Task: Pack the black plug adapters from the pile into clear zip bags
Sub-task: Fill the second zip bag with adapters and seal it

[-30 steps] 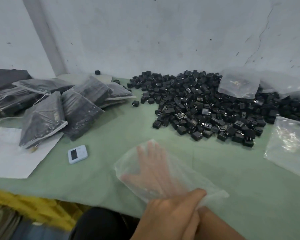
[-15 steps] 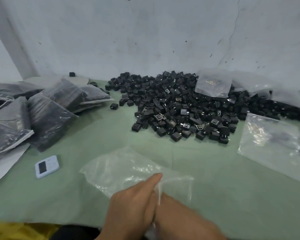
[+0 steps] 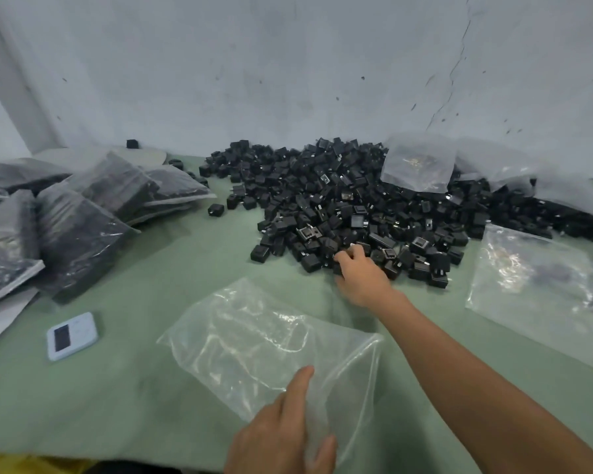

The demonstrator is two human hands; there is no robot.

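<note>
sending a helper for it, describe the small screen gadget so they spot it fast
On the green table, look between the filled bags at left and the empty clear bag the left hand holds. The gadget lies flat there, the only pale slab with a dark screen.

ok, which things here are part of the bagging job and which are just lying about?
Job: adapters; clear bag; left hand gripping its edge; right hand grabbing adapters; spare bag; packed bags.
Lying about: small white device with a screen; white paper.
</note>
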